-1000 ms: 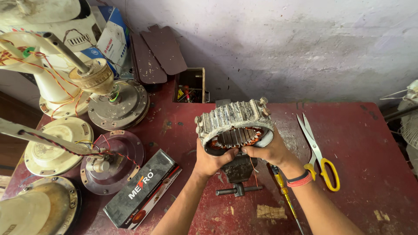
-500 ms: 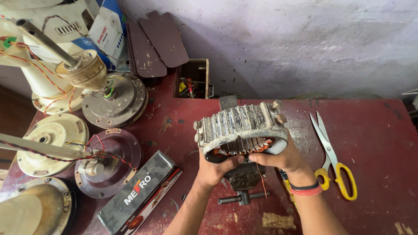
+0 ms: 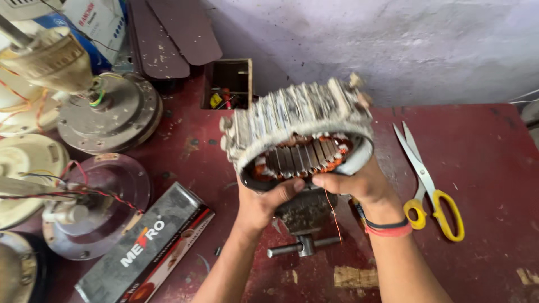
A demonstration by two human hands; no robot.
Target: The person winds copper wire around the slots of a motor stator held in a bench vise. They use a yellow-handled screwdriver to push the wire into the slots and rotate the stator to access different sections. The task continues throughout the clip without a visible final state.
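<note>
Both my hands hold up a ring-shaped motor stator with grey laminations and copper windings inside. My left hand grips its lower left rim, thumb over the edge. My right hand grips the lower right rim; a thin copper wire hangs down from it. Under the stator a small dark bench vise stands on the red table.
Yellow-handled scissors lie right of my hands. A long dark box lies at the lower left. Several ceiling-fan motors and housings crowd the left side. A small open box of parts and brown fan blades lean at the back wall.
The stator has come up off the vise toward the camera and tilted, so its inner windings show. The view has moved closer.
</note>
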